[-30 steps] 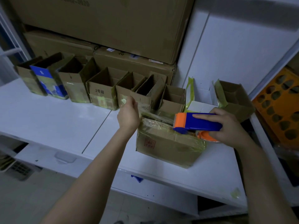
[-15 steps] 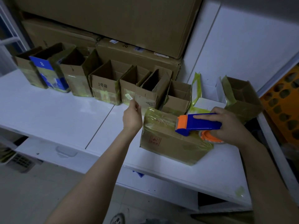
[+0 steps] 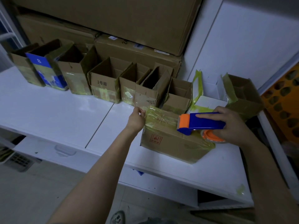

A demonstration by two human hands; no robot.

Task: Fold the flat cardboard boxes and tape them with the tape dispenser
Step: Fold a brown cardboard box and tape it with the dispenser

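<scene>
A folded brown cardboard box [image 3: 171, 143] lies on the white table [image 3: 53, 113], its top covered in yellowish clear tape. My right hand [image 3: 229, 125] grips the blue and orange tape dispenser [image 3: 200, 122], whose orange end rests on the box top. A strip of tape [image 3: 160, 116] runs from the dispenser to the box's left end, where my left hand [image 3: 136, 118] pinches it at the corner.
A row of several open taped boxes [image 3: 103, 84] stands along the back of the table, with one more open box [image 3: 242, 96] at the right. Large cartons [image 3: 129, 23] are stacked behind. An orange perforated crate [image 3: 284, 101] sits at the far right. Floor lies below the table edge.
My left hand has come down from above the back boxes to the box's left corner, drawing the tape flat. The dispenser stays on the box top.
</scene>
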